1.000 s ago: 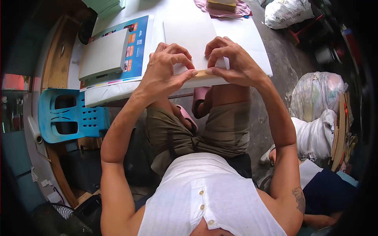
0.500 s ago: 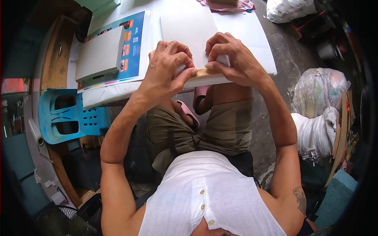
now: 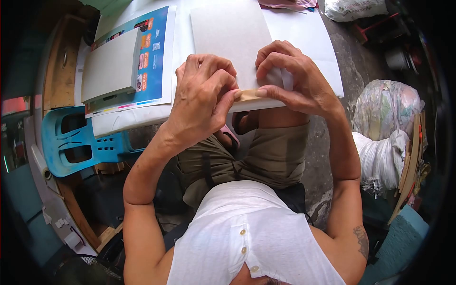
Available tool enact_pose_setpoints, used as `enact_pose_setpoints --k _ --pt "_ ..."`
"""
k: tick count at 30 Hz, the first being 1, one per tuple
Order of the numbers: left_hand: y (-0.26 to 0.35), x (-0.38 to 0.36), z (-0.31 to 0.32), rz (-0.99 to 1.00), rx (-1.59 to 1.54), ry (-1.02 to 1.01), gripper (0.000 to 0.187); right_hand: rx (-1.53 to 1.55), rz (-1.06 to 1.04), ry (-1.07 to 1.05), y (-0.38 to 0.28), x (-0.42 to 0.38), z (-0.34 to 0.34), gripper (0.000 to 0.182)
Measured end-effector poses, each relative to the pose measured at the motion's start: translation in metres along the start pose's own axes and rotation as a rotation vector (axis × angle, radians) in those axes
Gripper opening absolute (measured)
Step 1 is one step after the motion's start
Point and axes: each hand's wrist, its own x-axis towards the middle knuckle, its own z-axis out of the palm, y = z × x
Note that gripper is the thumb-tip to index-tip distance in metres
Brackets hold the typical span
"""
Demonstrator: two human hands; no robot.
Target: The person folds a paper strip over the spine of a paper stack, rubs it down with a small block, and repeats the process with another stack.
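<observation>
A long light grey sheet (image 3: 230, 28) lies on the white-covered table, its near end between my two hands. A narrow tan strip (image 3: 248, 95) shows along that near edge. My left hand (image 3: 204, 90) is closed, thumb and forefinger pinching the edge at the strip's left end. On the other side, my right hand (image 3: 297, 78) curls its fingers over the sheet's right part, its thumb pressed on the strip's right end. A pale upturned piece shows between that thumb and the fingers. The curled fingers partly hide the near corners.
At the left, a stack of light grey boards (image 3: 111, 64) rests on a blue printed sheet (image 3: 164, 57). A blue plastic chair (image 3: 69, 142) stands left of the table (image 3: 137, 121). Bulging plastic bags (image 3: 384, 111) and wooden strips (image 3: 409, 166) are on the right.
My right thumb has straightened and slid a little right along the strip, widening the gap between my hands. The view has shifted slightly; my left hand keeps its pinch.
</observation>
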Motion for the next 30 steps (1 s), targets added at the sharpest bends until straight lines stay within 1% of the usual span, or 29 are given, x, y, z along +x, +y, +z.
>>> enact_pose_setpoints --k 3,4,5,6,7,8,9,11,16,17,20,23,26,28,30 --pt "0.007 0.004 -0.004 -0.01 -0.006 -0.026 0.015 -0.069 0.008 0.002 -0.002 0.001 0.0 0.039" --pt "0.002 0.004 0.002 -0.031 -0.033 -0.003 0.013 -0.03 0.024 0.025 0.003 -0.001 0.004 0.041" --pt "0.005 0.006 0.002 -0.02 -0.035 0.007 0.015 -0.066 -0.022 0.059 0.007 -0.002 0.01 0.042" --pt "0.008 0.005 0.003 -0.054 -0.07 0.003 0.016 -0.059 0.021 0.067 0.002 -0.002 0.009 0.042" --pt "0.007 0.004 0.005 -0.047 -0.079 0.02 0.017 -0.091 0.022 0.087 0.001 -0.001 0.012 0.041" --pt "0.005 0.002 0.004 -0.053 -0.091 -0.007 0.018 -0.105 0.045 0.054 0.002 0.001 0.014 0.04" --pt "0.003 0.001 0.004 -0.035 -0.106 0.016 0.02 -0.08 0.062 0.062 0.001 0.001 0.014 0.035" --pt "0.002 -0.001 0.003 -0.102 -0.165 0.01 0.021 -0.082 0.093 0.11 0.001 0.002 0.022 0.028" --pt "-0.013 -0.001 0.008 -0.052 -0.099 0.044 0.014 -0.017 0.061 0.22 0.025 0.012 0.042 0.022" --pt "-0.014 -0.003 0.009 -0.074 -0.134 0.057 0.013 0.002 0.055 0.238 0.031 0.013 0.046 0.021" --pt "-0.013 -0.005 0.01 -0.115 -0.183 0.095 0.011 0.083 0.044 0.181 0.023 0.007 0.033 0.028" --pt "-0.004 -0.007 0.013 -0.1 -0.119 0.115 0.013 0.007 0.02 0.162 0.008 0.0 0.022 0.036" --pt "-0.001 -0.007 0.015 -0.077 -0.033 0.119 0.014 -0.088 -0.038 0.228 0.009 -0.001 0.027 0.041" --pt "-0.004 -0.005 0.015 -0.064 -0.02 0.122 0.013 -0.067 -0.02 0.222 0.015 0.002 0.032 0.041" --pt "-0.006 -0.002 0.015 -0.036 0.062 0.123 0.012 -0.033 0.015 0.212 0.026 0.009 0.039 0.041"
